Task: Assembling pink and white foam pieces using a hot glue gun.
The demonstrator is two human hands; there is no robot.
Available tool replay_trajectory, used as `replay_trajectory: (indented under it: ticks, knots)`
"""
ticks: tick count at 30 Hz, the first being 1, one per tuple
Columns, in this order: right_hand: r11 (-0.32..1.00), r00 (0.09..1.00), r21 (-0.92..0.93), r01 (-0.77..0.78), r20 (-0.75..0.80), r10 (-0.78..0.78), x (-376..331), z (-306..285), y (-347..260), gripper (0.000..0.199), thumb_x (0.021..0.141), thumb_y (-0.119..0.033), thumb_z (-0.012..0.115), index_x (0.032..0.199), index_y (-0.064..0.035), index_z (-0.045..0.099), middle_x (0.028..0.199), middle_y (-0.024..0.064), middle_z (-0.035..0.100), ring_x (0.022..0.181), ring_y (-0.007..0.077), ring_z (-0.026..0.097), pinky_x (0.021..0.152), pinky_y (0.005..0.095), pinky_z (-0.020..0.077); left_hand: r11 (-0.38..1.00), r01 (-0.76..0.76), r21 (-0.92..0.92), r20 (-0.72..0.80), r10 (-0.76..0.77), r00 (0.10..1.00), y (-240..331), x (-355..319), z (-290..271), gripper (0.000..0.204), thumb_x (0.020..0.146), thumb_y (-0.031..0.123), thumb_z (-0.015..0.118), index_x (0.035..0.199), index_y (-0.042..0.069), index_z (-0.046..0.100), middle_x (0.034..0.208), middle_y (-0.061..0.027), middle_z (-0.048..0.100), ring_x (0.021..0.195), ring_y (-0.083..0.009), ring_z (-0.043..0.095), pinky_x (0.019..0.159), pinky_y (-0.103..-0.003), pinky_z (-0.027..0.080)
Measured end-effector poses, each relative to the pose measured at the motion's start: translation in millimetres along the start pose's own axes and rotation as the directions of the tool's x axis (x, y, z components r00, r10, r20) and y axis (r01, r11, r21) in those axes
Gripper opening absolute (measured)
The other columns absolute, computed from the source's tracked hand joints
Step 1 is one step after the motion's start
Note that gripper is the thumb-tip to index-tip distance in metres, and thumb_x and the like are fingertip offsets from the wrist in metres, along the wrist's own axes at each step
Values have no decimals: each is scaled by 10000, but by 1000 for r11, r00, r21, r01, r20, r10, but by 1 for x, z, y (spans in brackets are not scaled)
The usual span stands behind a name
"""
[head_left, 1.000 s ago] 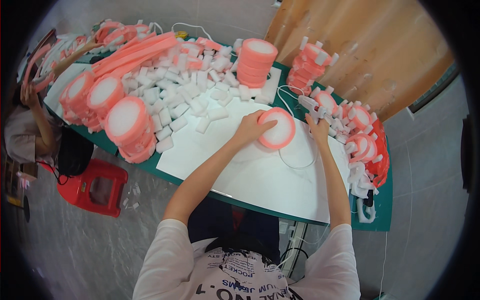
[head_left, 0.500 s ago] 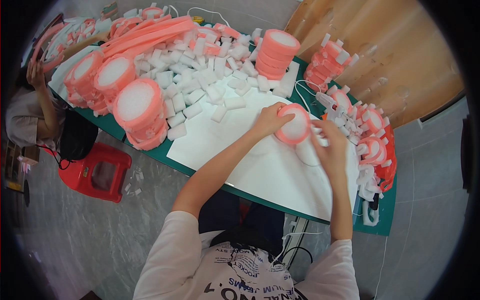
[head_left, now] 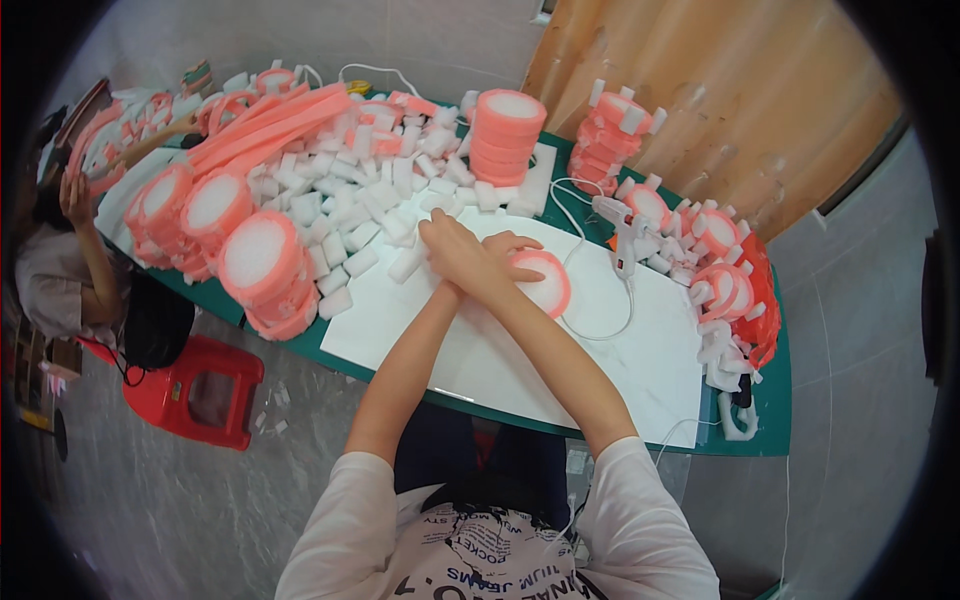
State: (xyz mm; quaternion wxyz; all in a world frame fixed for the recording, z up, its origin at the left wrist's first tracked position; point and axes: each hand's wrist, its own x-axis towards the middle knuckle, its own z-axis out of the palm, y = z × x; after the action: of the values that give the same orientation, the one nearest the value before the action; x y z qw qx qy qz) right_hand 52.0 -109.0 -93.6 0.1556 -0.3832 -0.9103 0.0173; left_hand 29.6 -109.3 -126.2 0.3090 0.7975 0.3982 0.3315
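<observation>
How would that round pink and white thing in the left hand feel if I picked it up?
The round piece in the left hand would probably feel light for its size, because it looks like foam. Its thick pink rim looks soft, so it might squash a little. Stood on edge, it could roll, since its outline is round.

I have both arms bare below the sleeve and crossed, the right forearm (head_left: 560,365) slanting up and leftward over the left forearm (head_left: 403,375) near the wrist, which it partly conceals. The left hand (head_left: 499,245) emerges beyond the crossing to the right, back uppermost, its thumb set apart from the extended fingers. I record the right hand (head_left: 455,250) as the leftmost of the two hands, back uppermost, fingers bent, their tips too indistinct to confirm closure.
</observation>
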Motion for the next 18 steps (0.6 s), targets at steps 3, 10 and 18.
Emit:
replay_trajectory:
  ticks: [3, 10, 18]
  knots:
    - [722, 995, 685, -100, 55, 86, -11, -62, -8, 367, 658, -15, 603, 1013, 32, 522, 1079, 193, 507, 919, 247, 550, 744, 329, 473, 732, -102, 673, -36, 170, 985, -34, -8, -2, 533, 688, 362, 680, 1115, 72, 547, 1103, -131, 549, 1017, -258, 512, 875, -345, 393]
    - [-325, 987, 933, 156, -140, 74, -83, -119, 50, 597, 718, -84, 657, 1230, -40, 353, 1188, 124, 482, 1106, 213, 470, 926, 353, 375, 1000, -21, -8, 61, 21, 998, 7, -2, -23, 378, 695, 132, 653, 1056, 57, 570, 976, -140, 608, 900, -278, 575, 790, -335, 444]
    - [-141, 948, 970, 197, -152, 280, -98, -77, 76, 535, 812, -114, 581, 1283, -36, 340, 1182, 121, 502, 1077, 182, 481, 939, 331, 361, 995, 6, 101, -180, 12, 984, 6, -5, -30, 356, 711, 105, 639, 1044, 14, 552, 1015, -155, 580, 907, -300, 560, 795, -333, 440]
